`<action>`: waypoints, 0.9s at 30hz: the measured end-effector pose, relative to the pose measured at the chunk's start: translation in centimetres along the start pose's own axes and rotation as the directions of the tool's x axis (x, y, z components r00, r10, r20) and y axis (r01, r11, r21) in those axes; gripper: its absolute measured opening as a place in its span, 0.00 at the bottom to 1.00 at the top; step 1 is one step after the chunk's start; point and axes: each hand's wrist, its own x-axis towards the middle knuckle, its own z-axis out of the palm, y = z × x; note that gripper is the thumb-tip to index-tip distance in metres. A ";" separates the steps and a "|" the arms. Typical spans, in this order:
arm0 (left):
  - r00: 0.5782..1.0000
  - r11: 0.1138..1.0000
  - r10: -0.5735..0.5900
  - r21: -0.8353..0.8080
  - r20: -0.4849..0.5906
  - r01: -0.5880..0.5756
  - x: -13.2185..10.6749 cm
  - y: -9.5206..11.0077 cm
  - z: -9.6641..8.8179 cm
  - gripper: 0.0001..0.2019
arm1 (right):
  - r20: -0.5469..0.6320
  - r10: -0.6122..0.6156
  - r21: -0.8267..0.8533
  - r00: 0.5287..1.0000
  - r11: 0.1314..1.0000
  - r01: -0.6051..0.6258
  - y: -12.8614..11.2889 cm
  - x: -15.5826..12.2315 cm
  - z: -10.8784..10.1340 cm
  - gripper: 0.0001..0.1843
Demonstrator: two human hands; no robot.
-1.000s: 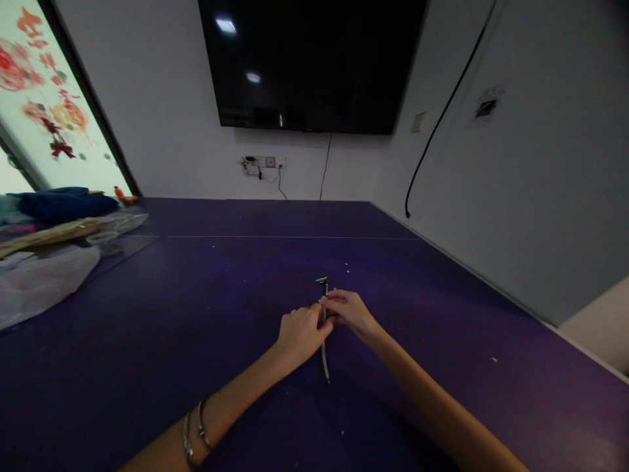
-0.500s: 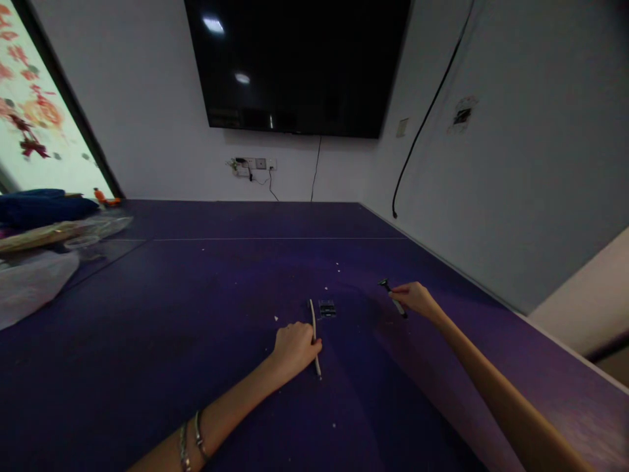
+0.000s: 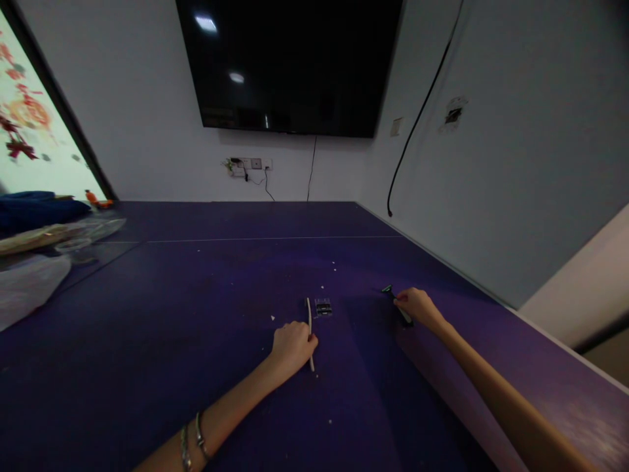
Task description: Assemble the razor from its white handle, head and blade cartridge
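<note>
My left hand (image 3: 291,343) rests on the purple table (image 3: 206,341), its fingers curled round a thin pale stick (image 3: 309,320) that lies along the tabletop. Just beyond the stick's far end sits a small dark rectangular piece (image 3: 323,307). Out to the right, my right hand (image 3: 415,307) is closed on a dark razor-like tool (image 3: 393,296), whose head pokes out to the left of the fingers, low over the table.
A big black screen (image 3: 289,65) hangs on the far wall with sockets (image 3: 248,164) below. A black cable (image 3: 417,118) runs down the right wall. Clear plastic, a blue cloth (image 3: 34,206) and clutter lie at the table's left edge. Small white crumbs dot the table.
My hands were together on one stick-and-tool piece. My right hand carried the dark tool off to the right; the left kept the pale stick on the table. The small dark piece appeared between them.
</note>
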 end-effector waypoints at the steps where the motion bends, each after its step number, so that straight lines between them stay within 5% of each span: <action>1: 1.000 1.000 -0.002 -0.001 -0.009 0.002 0.0 -0.1 -0.1 0.16 | -0.008 -0.004 -0.001 1.000 1.000 0.004 -0.2 -0.1 -0.2 0.08; 5: 0.999 1.000 -0.011 -0.011 -0.053 0.010 -0.1 0.0 -1.3 0.17 | -0.032 -0.048 0.043 0.998 0.998 0.049 -2.5 -1.0 -0.9 0.10; 8: 0.995 1.000 0.012 -0.013 -0.101 -0.013 -0.4 0.9 -2.4 0.18 | 0.022 -0.125 0.214 0.992 0.970 0.117 -6.3 -2.5 -0.5 0.13; 11: 0.989 0.998 0.058 -0.012 -0.137 -0.061 -0.7 2.4 -3.1 0.17 | 0.181 -0.193 0.729 0.964 0.684 0.000 -11.0 -4.4 0.2 0.17; 15: 0.977 0.992 0.120 -0.004 -0.174 -0.123 -1.2 4.1 -3.6 0.16 | 0.319 -0.188 0.878 0.929 0.427 -0.215 -15.3 -6.3 0.5 0.23; 20: 0.970 0.989 0.142 0.002 -0.195 -0.145 -1.1 5.0 -3.5 0.14 | 0.354 -0.157 0.903 0.922 0.315 -0.293 -16.4 -7.3 0.8 0.23; 27: 0.953 0.972 0.205 -0.070 -0.223 -0.226 -0.7 5.7 -2.9 0.16 | 0.301 -0.134 0.895 0.944 0.381 -0.231 -14.1 -6.5 0.1 0.13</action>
